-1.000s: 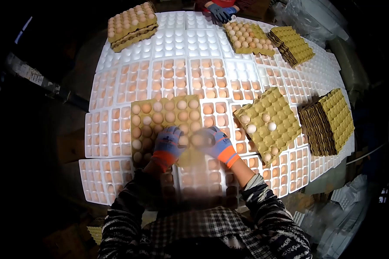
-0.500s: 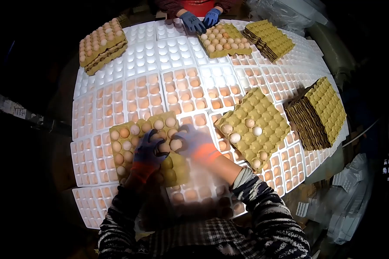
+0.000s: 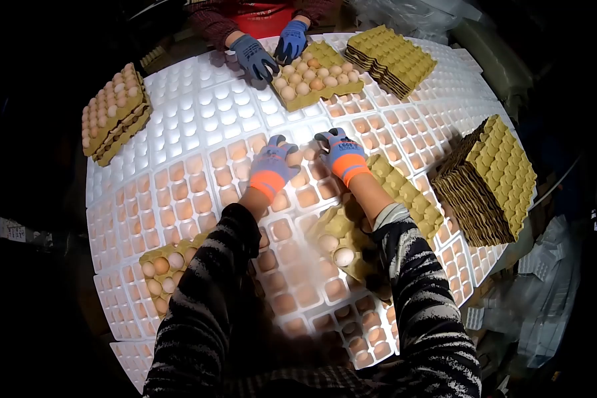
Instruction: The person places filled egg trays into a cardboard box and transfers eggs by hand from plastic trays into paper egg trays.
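Observation:
Both my hands reach forward over white plastic egg trays that cover the table. My left hand, in a grey-blue and orange glove, curls its fingers and thumb around an egg at a tray's cells. Just to the right, my right hand bends its gloved fingers down over the same tray; whatever they hold is hidden. Under my right forearm lies a pulp egg tray, holding a few eggs such as a pale egg. My left sleeve partly covers another pulp tray with eggs.
Across the table a co-worker's gloved hands touch a pulp tray of eggs. Stacks of pulp trays stand at the back and right. Filled stacked trays sit at the far left. Plastic bags lie beyond the right edge.
Both my hands have moved forward from the left pulp tray to the white trays. The view has shifted, and my forearms now cover parts of both nearby pulp trays.

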`<action>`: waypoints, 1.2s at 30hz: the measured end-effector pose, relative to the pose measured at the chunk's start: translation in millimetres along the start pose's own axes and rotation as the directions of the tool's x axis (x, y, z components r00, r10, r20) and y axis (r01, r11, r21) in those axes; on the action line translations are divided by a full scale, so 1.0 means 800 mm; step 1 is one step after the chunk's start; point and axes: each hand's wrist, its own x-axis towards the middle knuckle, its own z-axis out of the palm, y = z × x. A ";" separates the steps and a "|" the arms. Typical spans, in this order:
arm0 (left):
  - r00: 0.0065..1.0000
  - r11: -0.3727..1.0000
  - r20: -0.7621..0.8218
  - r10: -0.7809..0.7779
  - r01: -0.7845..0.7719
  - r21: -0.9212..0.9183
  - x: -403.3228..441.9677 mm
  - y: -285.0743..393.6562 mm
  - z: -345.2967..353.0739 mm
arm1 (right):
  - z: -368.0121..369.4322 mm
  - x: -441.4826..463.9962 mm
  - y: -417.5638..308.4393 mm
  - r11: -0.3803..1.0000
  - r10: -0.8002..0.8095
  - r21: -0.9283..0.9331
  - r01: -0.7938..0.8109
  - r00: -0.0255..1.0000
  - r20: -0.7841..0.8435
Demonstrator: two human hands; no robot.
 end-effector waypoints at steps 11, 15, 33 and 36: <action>0.991 0.976 -0.109 -0.074 0.049 -0.213 0.100 0.009 0.031 | 0.017 0.053 0.117 0.837 -0.042 0.525 0.153 0.975 -0.218; 0.971 0.985 -0.215 0.106 -0.131 -0.108 0.144 -0.006 0.127 | 0.067 0.072 0.151 0.992 -0.114 0.024 0.120 0.976 -0.188; 0.936 0.953 0.334 0.112 -0.197 0.230 -0.291 -0.071 -0.214 | 0.120 -0.228 -0.218 0.582 -0.808 0.243 0.776 0.586 0.063; 0.998 0.983 0.011 -0.057 0.058 -0.176 -0.349 -0.124 -0.114 | 0.132 -0.231 -0.217 0.716 -0.671 0.310 0.625 0.739 0.061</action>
